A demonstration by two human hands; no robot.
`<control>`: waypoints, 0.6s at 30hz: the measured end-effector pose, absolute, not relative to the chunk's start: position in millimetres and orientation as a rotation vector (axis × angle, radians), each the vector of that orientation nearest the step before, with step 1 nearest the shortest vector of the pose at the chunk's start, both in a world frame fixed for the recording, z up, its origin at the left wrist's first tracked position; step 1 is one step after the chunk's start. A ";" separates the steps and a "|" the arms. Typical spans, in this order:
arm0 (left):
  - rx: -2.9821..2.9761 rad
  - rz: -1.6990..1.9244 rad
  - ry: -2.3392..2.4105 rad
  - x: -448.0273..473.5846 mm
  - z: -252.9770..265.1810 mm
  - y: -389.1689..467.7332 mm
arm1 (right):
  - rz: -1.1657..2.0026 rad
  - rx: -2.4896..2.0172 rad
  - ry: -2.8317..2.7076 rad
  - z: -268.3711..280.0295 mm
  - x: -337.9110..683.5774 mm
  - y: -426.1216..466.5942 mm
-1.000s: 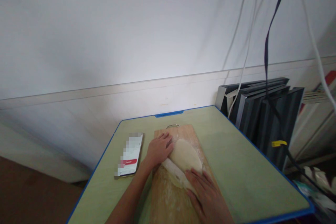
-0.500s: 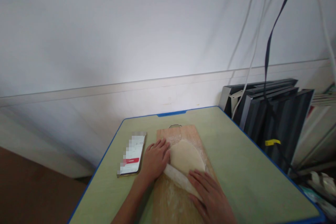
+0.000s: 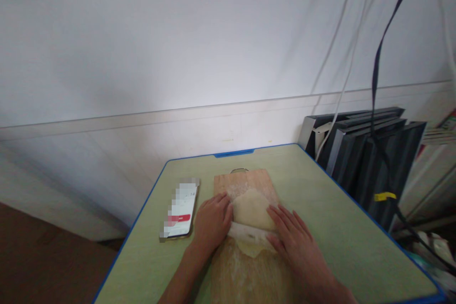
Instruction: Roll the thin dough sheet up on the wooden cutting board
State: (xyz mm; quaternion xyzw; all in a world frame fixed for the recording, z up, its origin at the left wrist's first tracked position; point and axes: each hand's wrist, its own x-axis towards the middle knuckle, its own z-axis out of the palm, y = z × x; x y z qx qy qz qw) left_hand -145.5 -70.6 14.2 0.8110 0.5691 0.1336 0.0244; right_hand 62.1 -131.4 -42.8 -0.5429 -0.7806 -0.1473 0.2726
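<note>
Compared with the earlier frame, the rolling pin (image 3: 251, 232) has turned from a slant to nearly crosswise, and the right hand (image 3: 295, 235) has shifted farther up the cutting board (image 3: 245, 278). The left hand (image 3: 213, 218) is clamped over the pin's left end and the right hand over its right end, fingers on the far side and thumb on the near side. The dough (image 3: 252, 206) lies flat on the floured board beneath the pin (a phone (image 3: 182, 209) rests on the table (image 3: 349, 247) at left).
</note>
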 end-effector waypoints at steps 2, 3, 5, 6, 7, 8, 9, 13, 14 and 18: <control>2.506 0.402 1.755 -144.6 15.4 -71.6 | -0.351 -1.505 -2.087 -40.6 63.1 -121.4; 2.505 0.391 1.749 -143.9 16.2 -72.2 | -0.324 -1.528 -2.078 -39.2 63.4 -116.2; 2.507 0.365 1.732 -142.4 18.2 -73.4 | -0.255 -1.573 -2.063 -36.2 63.8 -105.4; 2.509 0.352 1.721 -141.5 19.1 -74.2 | -0.213 -1.586 -2.060 -34.6 64.1 -99.9; 2.512 0.338 1.710 -140.6 20.0 -75.0 | -0.167 -1.594 -2.056 -32.8 64.3 -94.4; 2.514 0.325 1.700 -139.8 20.7 -75.7 | -0.116 -1.596 -2.054 -31.0 64.6 -89.0; 2.517 0.312 1.690 -139.1 21.3 -76.5 | -0.062 -1.595 -2.056 -29.2 64.9 -83.5; 2.531 0.268 1.650 -137.2 21.9 -78.1 | 0.075 -1.593 -2.073 -23.6 65.9 -62.0; 2.535 0.258 1.639 -136.9 21.8 -78.1 | 0.089 -1.588 -2.084 -22.7 66.0 -56.6; 2.543 0.224 1.618 -136.4 21.0 -77.7 | 0.145 -1.546 -2.148 -19.3 63.9 -34.8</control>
